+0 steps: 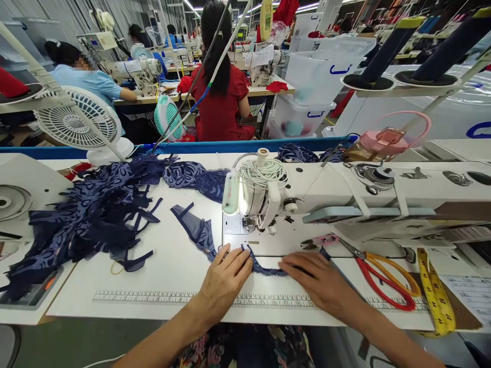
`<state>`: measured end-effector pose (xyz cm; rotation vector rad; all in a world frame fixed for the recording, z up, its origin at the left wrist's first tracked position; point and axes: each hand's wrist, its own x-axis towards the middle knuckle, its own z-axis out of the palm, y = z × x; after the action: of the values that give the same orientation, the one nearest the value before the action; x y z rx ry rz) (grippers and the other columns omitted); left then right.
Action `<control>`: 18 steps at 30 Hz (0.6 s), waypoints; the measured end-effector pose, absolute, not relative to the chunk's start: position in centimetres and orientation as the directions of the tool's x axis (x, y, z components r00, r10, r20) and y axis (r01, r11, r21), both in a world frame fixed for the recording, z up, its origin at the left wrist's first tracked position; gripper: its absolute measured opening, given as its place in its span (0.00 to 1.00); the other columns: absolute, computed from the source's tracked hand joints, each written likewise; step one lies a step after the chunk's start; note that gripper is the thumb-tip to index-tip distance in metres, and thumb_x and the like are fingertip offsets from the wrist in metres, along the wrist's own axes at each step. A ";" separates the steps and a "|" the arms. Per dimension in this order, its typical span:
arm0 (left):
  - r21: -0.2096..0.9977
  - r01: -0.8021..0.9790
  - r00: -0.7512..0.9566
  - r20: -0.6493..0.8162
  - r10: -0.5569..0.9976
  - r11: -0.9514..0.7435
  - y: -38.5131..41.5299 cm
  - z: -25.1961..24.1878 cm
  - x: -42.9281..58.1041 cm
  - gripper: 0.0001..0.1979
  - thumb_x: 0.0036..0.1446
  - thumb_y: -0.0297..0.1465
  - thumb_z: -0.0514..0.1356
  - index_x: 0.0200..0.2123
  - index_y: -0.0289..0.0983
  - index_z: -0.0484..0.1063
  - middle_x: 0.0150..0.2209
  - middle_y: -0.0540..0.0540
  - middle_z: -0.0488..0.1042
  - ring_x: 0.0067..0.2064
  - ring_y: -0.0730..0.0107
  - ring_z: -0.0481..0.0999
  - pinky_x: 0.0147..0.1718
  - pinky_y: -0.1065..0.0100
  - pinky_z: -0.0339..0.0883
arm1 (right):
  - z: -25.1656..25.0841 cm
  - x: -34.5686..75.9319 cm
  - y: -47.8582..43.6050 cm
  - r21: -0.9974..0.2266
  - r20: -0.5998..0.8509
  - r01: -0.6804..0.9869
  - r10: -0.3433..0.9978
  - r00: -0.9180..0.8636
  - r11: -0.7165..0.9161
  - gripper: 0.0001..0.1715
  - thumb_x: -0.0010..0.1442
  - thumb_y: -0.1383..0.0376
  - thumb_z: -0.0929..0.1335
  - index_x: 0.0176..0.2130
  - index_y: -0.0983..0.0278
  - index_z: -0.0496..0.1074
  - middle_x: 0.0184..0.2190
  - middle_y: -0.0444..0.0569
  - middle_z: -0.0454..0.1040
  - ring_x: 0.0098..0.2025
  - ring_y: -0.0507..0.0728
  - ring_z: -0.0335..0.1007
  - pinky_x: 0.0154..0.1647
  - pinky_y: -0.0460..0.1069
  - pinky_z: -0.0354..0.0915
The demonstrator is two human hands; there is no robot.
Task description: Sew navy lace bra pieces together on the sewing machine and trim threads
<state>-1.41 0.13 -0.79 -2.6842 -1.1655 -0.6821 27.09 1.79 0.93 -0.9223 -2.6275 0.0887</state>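
A navy lace bra piece (201, 235) lies on the white table in front of the sewing machine (261, 194), its sheer panel pointing up and to the left. My left hand (226, 273) presses down on its near part with the fingers close together, hiding some of the fabric. From there a narrow lace-edged strip (266, 269) runs right to my right hand (316, 278), whose fingers close on its end. The strip's right end is hidden under those fingers. The lit needle area (247, 225) is just beyond my left hand, apart from the fabric being held.
A heap of navy lace pieces (99, 209) covers the left side. More navy cups (192, 176) lie behind the machine head. Scissors (387, 281), pink-handled snips (320, 241) and a yellow tape measure (435, 296) are at right. A printed ruler (164, 297) runs along the front edge.
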 end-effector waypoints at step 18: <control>0.023 0.791 0.530 0.475 0.703 -0.611 -0.5 -0.6 -0.9 0.17 0.66 0.22 0.50 0.53 0.38 0.70 0.46 0.46 0.77 0.52 0.63 0.72 0.65 0.42 0.46 | 3.1 19.3 5.7 -0.422 0.148 0.605 0.710 -0.689 0.675 0.08 0.67 0.69 0.60 0.35 0.62 0.65 0.43 0.51 0.71 0.42 0.57 0.66 0.44 0.54 0.60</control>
<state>-0.94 -0.46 -0.62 -2.5722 -1.2722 -0.6649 19.28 5.70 3.11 -1.0453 -2.5907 0.4962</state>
